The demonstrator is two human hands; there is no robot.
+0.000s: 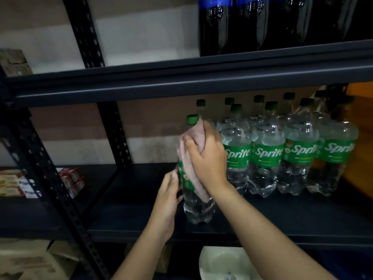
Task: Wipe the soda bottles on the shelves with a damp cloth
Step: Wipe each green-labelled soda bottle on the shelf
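Note:
A clear Sprite bottle (pixel 198 209) with a green cap and green label stands tilted near the front of the dark middle shelf (pixel 282 219). My left hand (pixel 168 197) grips its lower left side at the label. My right hand (pixel 205 156) holds a pale pink cloth (pixel 189 156) wrapped against the bottle's shoulder and front. The cloth hangs down over the label. Several more Sprite bottles (pixel 268 156) stand in rows to the right on the same shelf.
Dark cola bottles (pixel 262 23) stand on the upper shelf at the right. A black perforated upright (pixel 60 190) runs down the left. Small red and white boxes (pixel 70 178) lie at the left. A white basin (pixel 224 263) sits below the shelf.

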